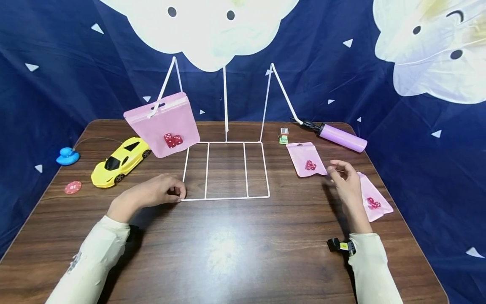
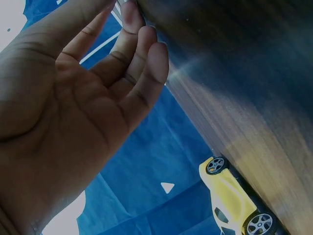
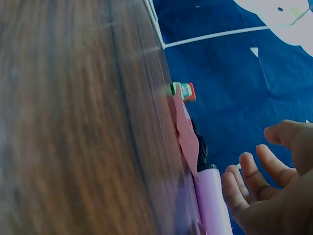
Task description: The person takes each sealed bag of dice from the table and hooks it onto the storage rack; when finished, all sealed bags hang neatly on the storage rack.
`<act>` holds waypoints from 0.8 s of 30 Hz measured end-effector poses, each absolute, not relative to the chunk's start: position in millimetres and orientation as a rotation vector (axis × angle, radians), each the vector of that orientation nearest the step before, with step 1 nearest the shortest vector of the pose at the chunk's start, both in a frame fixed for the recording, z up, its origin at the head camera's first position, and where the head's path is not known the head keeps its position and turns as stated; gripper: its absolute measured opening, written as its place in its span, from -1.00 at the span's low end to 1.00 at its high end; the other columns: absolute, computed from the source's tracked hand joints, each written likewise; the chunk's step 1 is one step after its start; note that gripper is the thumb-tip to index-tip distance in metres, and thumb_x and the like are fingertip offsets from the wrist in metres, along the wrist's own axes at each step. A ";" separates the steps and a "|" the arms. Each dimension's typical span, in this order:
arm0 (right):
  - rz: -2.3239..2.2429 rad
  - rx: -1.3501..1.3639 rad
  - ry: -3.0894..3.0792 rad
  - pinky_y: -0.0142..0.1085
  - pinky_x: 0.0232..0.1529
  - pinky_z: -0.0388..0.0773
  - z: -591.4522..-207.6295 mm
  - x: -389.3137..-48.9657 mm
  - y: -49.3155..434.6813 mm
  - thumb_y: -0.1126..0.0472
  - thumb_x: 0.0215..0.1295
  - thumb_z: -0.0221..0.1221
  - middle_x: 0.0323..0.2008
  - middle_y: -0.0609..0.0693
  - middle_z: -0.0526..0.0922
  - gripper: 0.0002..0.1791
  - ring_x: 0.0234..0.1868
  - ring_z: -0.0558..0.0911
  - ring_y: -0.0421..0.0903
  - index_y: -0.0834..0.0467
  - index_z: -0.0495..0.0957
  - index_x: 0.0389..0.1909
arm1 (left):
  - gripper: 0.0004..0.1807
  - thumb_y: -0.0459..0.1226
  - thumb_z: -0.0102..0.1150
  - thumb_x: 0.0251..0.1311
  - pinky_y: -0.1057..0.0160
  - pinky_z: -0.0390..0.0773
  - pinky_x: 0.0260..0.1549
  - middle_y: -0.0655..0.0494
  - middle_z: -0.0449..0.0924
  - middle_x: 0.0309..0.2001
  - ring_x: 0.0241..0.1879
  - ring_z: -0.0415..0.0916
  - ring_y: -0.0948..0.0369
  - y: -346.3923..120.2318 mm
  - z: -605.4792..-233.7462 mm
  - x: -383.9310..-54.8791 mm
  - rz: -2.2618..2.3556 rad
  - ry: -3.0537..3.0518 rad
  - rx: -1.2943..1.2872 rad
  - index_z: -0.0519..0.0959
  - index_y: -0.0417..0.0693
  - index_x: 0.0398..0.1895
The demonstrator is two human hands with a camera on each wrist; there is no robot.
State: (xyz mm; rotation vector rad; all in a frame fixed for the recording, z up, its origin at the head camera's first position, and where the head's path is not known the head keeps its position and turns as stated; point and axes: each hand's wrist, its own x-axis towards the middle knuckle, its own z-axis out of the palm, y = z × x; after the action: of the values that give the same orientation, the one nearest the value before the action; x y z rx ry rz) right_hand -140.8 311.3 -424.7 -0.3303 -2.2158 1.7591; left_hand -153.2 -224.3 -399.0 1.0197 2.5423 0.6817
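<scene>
Before navy cloth (image 1: pixel 322 42), our left hand (image 1: pixel 161 191) pinched the rack (image 1: pixel 207 171), right hand (image 1: pixel 347 185) loose above the table (image 1: pixel 182 261) at three o'clock.

Legible text: none. Left of your left fingers (image 1: pixel 176 183): red chip (image 1: pixel 73 187), pale central marking, unreadable. Nearer you than your right fingers (image 1: pixel 344 164): black strap (image 1: pixel 334 244), yellow label (image 1: pixel 344 246), its print too small.
</scene>
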 end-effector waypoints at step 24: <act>1.611 -0.461 -2.262 -0.58 -0.24 0.48 -419.6 -129.3 348.6 0.45 0.43 0.23 -0.35 -0.41 0.62 -0.75 -0.21 0.58 -0.35 0.17 0.68 0.04 | -0.78 -0.46 0.46 0.21 0.21 0.49 -0.26 0.31 0.49 -0.35 -0.29 0.44 0.24 -223.8 -399.2 -153.6 0.699 2.543 0.989 0.68 0.08 -0.34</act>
State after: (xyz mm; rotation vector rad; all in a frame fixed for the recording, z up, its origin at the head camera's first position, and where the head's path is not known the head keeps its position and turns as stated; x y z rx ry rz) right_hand -129.3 348.6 -419.6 -0.4606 -2.2615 1.6107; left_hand -153.6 -223.8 -399.2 0.9889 2.5428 0.6989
